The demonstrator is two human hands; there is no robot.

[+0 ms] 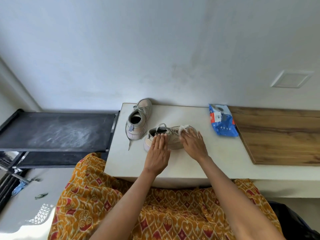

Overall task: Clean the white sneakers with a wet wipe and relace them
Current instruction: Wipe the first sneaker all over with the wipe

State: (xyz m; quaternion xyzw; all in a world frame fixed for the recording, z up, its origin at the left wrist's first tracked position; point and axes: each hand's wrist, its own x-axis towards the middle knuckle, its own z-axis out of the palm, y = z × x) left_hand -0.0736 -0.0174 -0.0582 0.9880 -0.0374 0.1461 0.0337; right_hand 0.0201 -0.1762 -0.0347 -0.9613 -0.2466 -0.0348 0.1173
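White sneaker [170,141] under flat left hand [158,154], right hand [193,144] pressing wet wipe [183,128], blue pack [222,121] label unreadable

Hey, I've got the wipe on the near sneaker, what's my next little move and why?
Probably sweep the wet wipe across the toe. Your right hand presses it there, your left hand steadies the near sneaker at its heel end, so it seems braced for a stroke.

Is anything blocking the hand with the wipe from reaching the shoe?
Nothing visible. The right hand already presses the wet wipe onto the near sneaker toe, while the left hand steadies its heel end. The other sneaker stands clear behind.
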